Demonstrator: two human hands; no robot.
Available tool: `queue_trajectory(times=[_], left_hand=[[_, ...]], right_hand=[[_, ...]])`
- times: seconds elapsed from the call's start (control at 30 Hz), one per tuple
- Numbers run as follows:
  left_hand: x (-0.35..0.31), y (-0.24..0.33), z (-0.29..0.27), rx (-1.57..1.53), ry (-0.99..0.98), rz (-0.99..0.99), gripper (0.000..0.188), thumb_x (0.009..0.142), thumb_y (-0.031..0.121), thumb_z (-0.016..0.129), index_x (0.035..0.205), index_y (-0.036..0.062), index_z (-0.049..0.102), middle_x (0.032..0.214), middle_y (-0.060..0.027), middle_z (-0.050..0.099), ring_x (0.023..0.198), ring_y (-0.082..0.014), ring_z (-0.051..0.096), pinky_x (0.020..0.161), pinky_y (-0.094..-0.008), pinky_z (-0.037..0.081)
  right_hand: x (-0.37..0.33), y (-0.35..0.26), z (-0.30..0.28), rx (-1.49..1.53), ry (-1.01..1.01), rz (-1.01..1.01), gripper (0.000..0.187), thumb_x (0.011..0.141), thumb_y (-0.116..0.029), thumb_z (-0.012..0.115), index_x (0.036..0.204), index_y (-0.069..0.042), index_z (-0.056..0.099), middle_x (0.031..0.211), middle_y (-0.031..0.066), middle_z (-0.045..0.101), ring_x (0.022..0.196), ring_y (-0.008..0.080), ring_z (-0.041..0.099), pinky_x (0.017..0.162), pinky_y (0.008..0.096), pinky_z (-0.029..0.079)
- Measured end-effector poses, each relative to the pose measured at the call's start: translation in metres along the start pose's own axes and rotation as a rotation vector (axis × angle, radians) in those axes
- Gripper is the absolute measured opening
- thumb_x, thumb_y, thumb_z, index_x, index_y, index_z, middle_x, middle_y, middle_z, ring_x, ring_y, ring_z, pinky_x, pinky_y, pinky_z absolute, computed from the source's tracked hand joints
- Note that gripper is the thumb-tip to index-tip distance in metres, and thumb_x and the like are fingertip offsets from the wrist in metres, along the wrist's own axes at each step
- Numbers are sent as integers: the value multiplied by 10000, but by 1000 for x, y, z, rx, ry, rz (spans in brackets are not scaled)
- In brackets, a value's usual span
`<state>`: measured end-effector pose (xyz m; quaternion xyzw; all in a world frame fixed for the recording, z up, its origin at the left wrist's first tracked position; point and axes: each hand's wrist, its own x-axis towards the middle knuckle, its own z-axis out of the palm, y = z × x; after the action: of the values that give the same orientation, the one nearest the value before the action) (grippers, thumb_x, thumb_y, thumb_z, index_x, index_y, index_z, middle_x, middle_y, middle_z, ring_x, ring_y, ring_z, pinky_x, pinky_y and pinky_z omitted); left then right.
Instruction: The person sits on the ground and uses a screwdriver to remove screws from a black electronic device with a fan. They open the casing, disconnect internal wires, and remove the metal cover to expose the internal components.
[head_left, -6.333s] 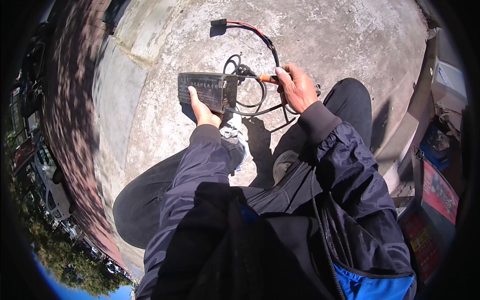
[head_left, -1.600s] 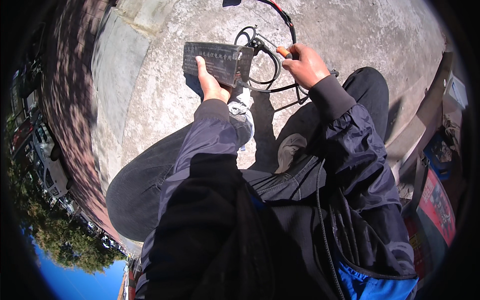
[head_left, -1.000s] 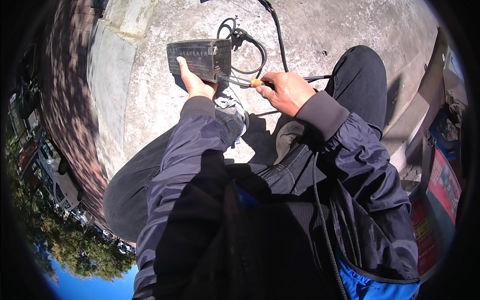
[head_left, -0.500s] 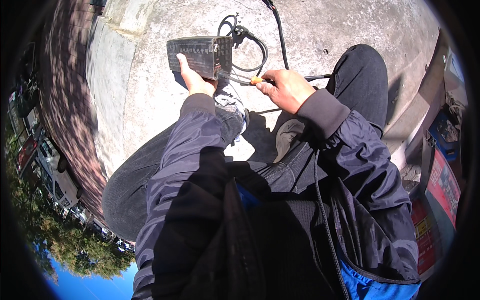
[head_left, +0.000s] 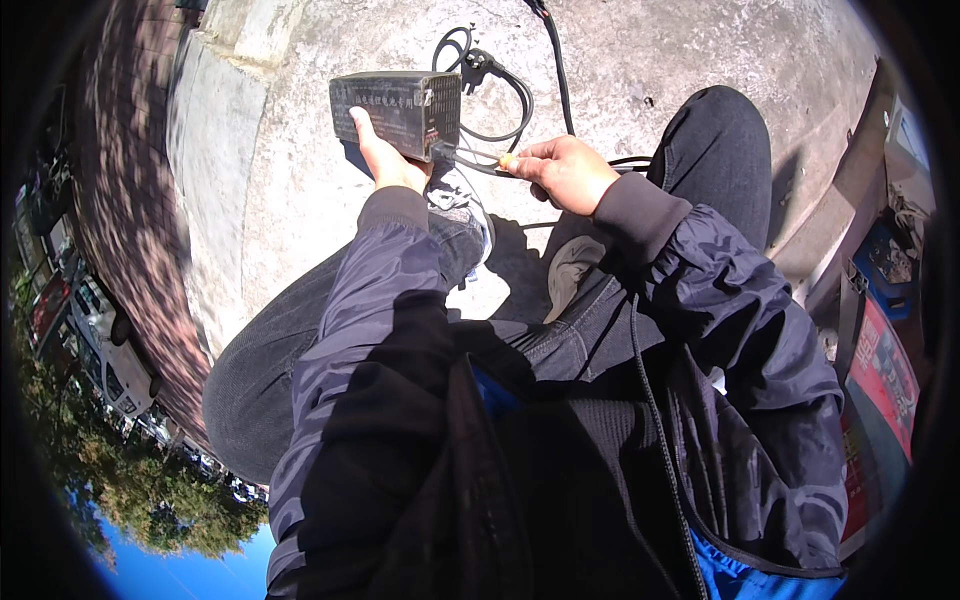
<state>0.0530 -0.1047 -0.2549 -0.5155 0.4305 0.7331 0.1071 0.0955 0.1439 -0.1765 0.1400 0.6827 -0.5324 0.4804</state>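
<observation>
My left hand (head_left: 388, 162) is wrapped round a black box-shaped charger (head_left: 385, 112), with its thumb up the printed face and its other fingers hidden beneath. The charger's slotted end faces right. In my right hand (head_left: 567, 172) is a screwdriver (head_left: 504, 161) with an orange-yellow handle, mostly covered by the fingers. Its thin shaft points left at the lower corner of the slotted end; whether the tip touches a screw cannot be made out. A black cable with a plug (head_left: 478, 64) lies coiled on the concrete just beyond the charger.
Another black cable (head_left: 558, 70) runs down the pale concrete (head_left: 680, 50) toward my bent knee (head_left: 720, 150). A blue tray (head_left: 888, 268) and a red printed box (head_left: 882, 375) stand at the far right. Brick paving (head_left: 120, 180) and parked cars (head_left: 108, 350) show at the left.
My right hand and the screwdriver have shifted slightly left, and the fingers have turned round the handle. My left hand still holds the charger in nearly the same place.
</observation>
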Motion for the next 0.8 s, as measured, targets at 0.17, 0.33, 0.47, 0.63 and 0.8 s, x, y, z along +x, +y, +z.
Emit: queue_trajectory(times=[0.17,0.33,0.47,0.63,0.8], left_hand=[[-5,2,0,-48,-20,-24,799,1002,784,510,1529,183,520,1448,-105,626,1262,-307,626,1002,-546,526],[-7,2,1,-41,-7,-38,805,993,791,522,1517,181,527,1451,-104,623,1257,-306,619,995,-542,524],[-4,1,0,-51,-8,-20,789,999,787,512,1506,182,541,1436,-100,635,1253,-312,626,993,-540,529],[-1,1,5,-89,-8,-9,773,1005,792,477,1495,198,549,1421,-106,640,1242,-322,621,1005,-579,514],[4,4,12,-149,-21,-9,767,1023,772,467,1508,182,541,1428,-124,637,1257,-333,630,1008,-572,534]], right_hand=[[-17,8,12,-745,293,-559,205,949,-193,680,1099,-82,763,860,156,746,772,369,736,696,473,575],[-20,6,10,-908,397,-701,270,912,-159,692,1174,-103,725,883,132,715,767,350,733,671,468,580],[-15,-1,7,-573,422,-646,303,974,-212,717,1230,-50,701,902,150,735,747,296,727,666,406,564],[-12,-10,1,-108,426,-426,468,1010,-358,702,1203,67,662,926,193,796,842,318,761,794,401,582],[-9,-15,-11,-152,466,-358,486,1019,-413,705,1163,51,690,861,206,769,847,326,749,784,401,574]])
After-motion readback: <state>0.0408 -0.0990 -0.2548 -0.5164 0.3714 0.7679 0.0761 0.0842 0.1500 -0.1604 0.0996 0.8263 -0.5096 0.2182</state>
